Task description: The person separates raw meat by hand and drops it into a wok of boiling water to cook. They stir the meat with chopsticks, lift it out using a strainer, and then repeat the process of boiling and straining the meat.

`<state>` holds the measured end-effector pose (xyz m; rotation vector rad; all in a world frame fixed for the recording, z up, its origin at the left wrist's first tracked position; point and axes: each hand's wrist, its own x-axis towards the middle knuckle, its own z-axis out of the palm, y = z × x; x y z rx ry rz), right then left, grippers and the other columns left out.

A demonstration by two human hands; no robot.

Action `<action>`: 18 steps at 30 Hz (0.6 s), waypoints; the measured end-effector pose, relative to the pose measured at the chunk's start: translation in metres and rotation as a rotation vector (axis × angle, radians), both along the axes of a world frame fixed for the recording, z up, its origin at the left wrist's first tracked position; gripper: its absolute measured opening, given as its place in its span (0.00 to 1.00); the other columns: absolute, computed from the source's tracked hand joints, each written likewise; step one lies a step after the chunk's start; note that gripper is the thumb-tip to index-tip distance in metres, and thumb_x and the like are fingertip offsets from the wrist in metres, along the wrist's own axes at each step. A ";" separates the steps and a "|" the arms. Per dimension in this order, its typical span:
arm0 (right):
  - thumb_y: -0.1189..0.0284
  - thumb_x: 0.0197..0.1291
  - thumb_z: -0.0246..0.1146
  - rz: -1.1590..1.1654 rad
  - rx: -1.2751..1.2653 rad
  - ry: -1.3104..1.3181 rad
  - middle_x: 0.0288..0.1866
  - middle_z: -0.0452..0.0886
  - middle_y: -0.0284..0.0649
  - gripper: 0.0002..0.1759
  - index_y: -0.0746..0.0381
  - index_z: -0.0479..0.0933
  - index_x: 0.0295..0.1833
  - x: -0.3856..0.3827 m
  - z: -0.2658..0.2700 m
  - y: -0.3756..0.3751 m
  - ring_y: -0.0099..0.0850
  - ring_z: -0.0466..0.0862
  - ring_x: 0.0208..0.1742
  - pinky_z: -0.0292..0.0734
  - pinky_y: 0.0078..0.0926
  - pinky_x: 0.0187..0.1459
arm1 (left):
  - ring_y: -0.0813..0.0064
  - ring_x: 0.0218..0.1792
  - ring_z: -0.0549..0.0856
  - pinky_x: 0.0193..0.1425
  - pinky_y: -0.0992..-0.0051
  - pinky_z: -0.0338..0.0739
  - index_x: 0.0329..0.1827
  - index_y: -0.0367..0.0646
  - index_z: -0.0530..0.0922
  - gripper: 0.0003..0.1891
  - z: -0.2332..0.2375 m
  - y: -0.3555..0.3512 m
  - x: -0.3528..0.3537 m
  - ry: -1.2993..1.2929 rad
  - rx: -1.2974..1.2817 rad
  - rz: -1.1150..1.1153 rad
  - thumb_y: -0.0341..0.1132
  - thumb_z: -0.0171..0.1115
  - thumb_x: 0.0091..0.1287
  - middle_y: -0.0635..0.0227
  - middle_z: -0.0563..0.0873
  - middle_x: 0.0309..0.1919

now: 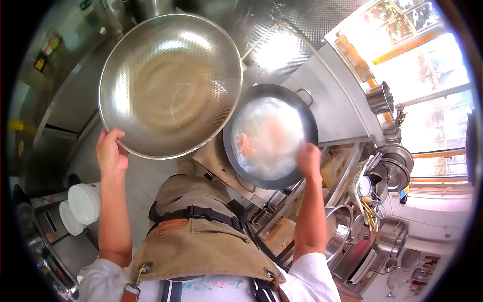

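Observation:
A large perforated metal strainer (171, 85) is held up at the upper left, with my left hand (110, 150) gripping its lower left rim. To its right sits a dark wok (313, 121) filled with cloudy, steaming liquid (269, 138). Pinkish-orange pieces (245, 145) show at the left side of the liquid. My right hand (308, 160) is over the wok's right rim, closed and blurred; anything it holds is too smeared to make out.
White round tubs (84, 204) stand at the lower left. Right of the wok are a metal rack with trays (282, 236), steel bowls (339, 226), stacked lids (395, 173) and utensils (371, 211). A steel pot (380, 98) is near the window.

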<state>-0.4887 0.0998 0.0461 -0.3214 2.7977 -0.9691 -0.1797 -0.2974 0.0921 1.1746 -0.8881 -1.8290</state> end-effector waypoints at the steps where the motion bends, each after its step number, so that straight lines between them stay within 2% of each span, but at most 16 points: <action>1: 0.62 0.66 0.56 -0.150 -0.208 -0.062 0.12 0.74 0.37 0.24 0.68 0.75 0.22 -0.006 -0.001 0.001 0.24 0.76 0.15 0.71 0.26 0.22 | 0.68 0.43 0.79 0.48 0.69 0.75 0.54 0.33 0.73 0.22 -0.002 0.000 0.000 0.003 -0.007 -0.012 0.18 0.52 0.52 0.61 0.79 0.43; 3: 0.61 0.67 0.55 -0.168 -0.221 0.100 0.13 0.74 0.37 0.24 0.67 0.74 0.22 -0.015 0.009 -0.006 0.23 0.75 0.16 0.70 0.25 0.22 | 0.68 0.43 0.79 0.48 0.69 0.75 0.53 0.33 0.73 0.22 0.006 0.007 -0.004 0.001 0.009 -0.012 0.18 0.52 0.52 0.61 0.79 0.43; 5: 0.61 0.67 0.55 -0.148 -0.158 0.339 0.15 0.76 0.43 0.24 0.67 0.74 0.23 -0.033 -0.016 -0.017 0.30 0.77 0.18 0.71 0.29 0.26 | 0.68 0.43 0.79 0.48 0.69 0.75 0.52 0.33 0.73 0.21 0.010 0.011 -0.007 -0.010 0.013 -0.014 0.18 0.52 0.52 0.61 0.79 0.43; 7: 0.61 0.65 0.56 -0.090 -0.043 0.390 0.16 0.77 0.45 0.23 0.68 0.75 0.25 -0.052 -0.057 -0.022 0.35 0.79 0.20 0.73 0.32 0.29 | 0.68 0.43 0.79 0.48 0.69 0.75 0.52 0.33 0.73 0.21 0.010 0.012 -0.009 -0.026 0.008 -0.023 0.18 0.52 0.52 0.61 0.79 0.43; 9: 0.61 0.65 0.57 -0.055 -0.054 0.328 0.18 0.78 0.45 0.22 0.68 0.76 0.26 -0.047 -0.071 -0.039 0.34 0.81 0.23 0.74 0.33 0.32 | 0.68 0.44 0.78 0.49 0.69 0.75 0.53 0.32 0.73 0.22 0.008 0.011 -0.009 -0.016 -0.015 -0.048 0.18 0.52 0.52 0.61 0.79 0.43; 10: 0.61 0.66 0.56 -0.085 -0.060 0.158 0.21 0.80 0.43 0.20 0.68 0.78 0.30 -0.041 -0.063 -0.044 0.30 0.82 0.26 0.75 0.28 0.32 | 0.68 0.45 0.78 0.49 0.69 0.75 0.53 0.32 0.73 0.22 0.008 0.010 -0.009 -0.009 -0.027 -0.059 0.18 0.52 0.52 0.61 0.79 0.43; 13: 0.63 0.66 0.57 -0.077 -0.571 -0.068 0.25 0.81 0.40 0.18 0.69 0.78 0.33 -0.032 -0.064 -0.033 0.25 0.82 0.27 0.75 0.22 0.30 | 0.68 0.45 0.78 0.50 0.69 0.75 0.54 0.32 0.73 0.23 0.014 0.015 -0.010 -0.015 -0.041 -0.029 0.18 0.52 0.52 0.61 0.79 0.44; 14: 0.66 0.67 0.57 -0.074 -0.657 -0.072 0.26 0.80 0.37 0.16 0.68 0.77 0.34 -0.021 -0.053 -0.029 0.22 0.81 0.28 0.74 0.17 0.29 | 0.68 0.45 0.78 0.50 0.69 0.75 0.54 0.32 0.73 0.23 0.015 0.017 -0.009 -0.016 -0.040 -0.020 0.18 0.52 0.52 0.61 0.79 0.44; 16: 0.68 0.67 0.57 -0.065 -0.544 0.103 0.22 0.78 0.35 0.16 0.68 0.75 0.28 0.005 -0.033 -0.019 0.20 0.78 0.24 0.72 0.18 0.28 | 0.68 0.45 0.78 0.50 0.69 0.74 0.54 0.32 0.73 0.23 0.017 0.019 -0.007 -0.015 -0.037 0.003 0.18 0.52 0.51 0.62 0.79 0.43; 18: 0.72 0.65 0.59 0.099 -0.332 0.392 0.19 0.78 0.41 0.16 0.68 0.73 0.24 0.034 -0.033 -0.013 0.23 0.77 0.22 0.72 0.24 0.26 | 0.68 0.45 0.78 0.51 0.68 0.74 0.55 0.33 0.73 0.23 0.019 0.021 -0.009 -0.020 -0.016 0.030 0.18 0.52 0.51 0.62 0.79 0.43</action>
